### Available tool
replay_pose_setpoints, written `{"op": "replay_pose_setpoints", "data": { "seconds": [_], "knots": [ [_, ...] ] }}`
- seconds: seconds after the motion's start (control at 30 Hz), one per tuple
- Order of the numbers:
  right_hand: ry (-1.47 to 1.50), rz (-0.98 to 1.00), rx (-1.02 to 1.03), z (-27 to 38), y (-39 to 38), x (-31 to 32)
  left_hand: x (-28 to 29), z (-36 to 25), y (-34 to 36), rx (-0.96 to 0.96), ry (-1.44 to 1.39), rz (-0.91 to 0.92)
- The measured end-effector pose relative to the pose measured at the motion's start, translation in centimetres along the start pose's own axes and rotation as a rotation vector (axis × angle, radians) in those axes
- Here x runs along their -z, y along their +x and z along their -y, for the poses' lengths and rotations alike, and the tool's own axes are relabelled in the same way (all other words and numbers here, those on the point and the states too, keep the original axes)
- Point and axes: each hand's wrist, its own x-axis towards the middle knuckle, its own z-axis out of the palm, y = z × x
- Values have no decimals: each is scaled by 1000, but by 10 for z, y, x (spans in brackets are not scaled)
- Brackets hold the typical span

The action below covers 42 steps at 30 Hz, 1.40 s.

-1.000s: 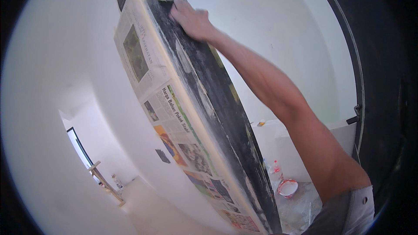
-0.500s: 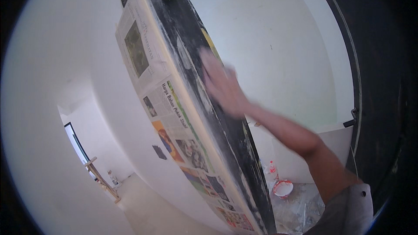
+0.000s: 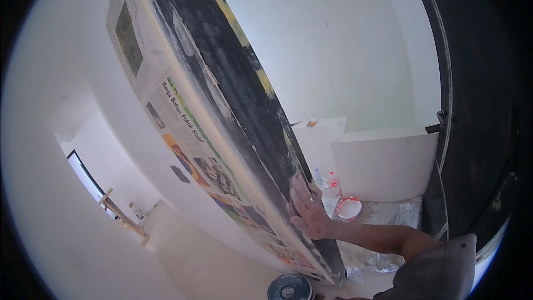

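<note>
My right hand (image 3: pixel 308 206) lies against the lower part of a black door frame (image 3: pixel 244 94), fingers stretched out and flat on its face. Whether anything thin sits under the palm is hidden. Pale putty patches and scuffs streak the frame, and strips of yellow tape (image 3: pixel 232 20) cling to its far edge. Along its left side, newspaper sheets (image 3: pixel 183 114) cover the wall next to a cream-coloured edge strip (image 3: pixel 166 39). I do not see my left hand.
A dark round lidded container (image 3: pixel 290 288) stands at the bottom. Beyond the frame are a red-rimmed white bucket (image 3: pixel 348 208), a plastic bottle (image 3: pixel 332 184) and plastic sheeting on the floor. A black door (image 3: pixel 483 105) with a handle is at right; wooden pieces (image 3: pixel 125 219) lean far left.
My right hand has slid down the frame from its upper middle to its lower part. The view has shifted lower, bringing the dark round container into sight.
</note>
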Motion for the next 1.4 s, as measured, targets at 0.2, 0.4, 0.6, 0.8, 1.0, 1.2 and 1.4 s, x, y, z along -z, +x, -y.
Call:
{"op": "replay_pose_setpoints", "data": {
  "seconds": [0.2, 0.4, 0.6, 0.8, 1.0, 1.2, 1.4],
  "knots": [
    [-153, -293, 277, -27, 259, 57, 13, 54, -13, 68, 23, -21],
    [43, -609, 274, -6, 366, 73, 37, 88, -56, -247, 328, -125],
    [138, -133, -2, 14, 3, -15, 36, -243, -151, -977, 334, -587],
    [-104, -45, 33, -32, -32, 4, -102, -510, -251, -1763, 716, -551],
    [76, -250, -6, -8, 69, 24, -151, -588, -234, -1881, 692, -688],
    [43, 257, -27, -18, -159, -12, -157, -589, -219, -2031, 582, -520],
    [16, -151, 8, -8, 62, 11, -140, -594, -211, -2107, 588, -436]
  ]
}}
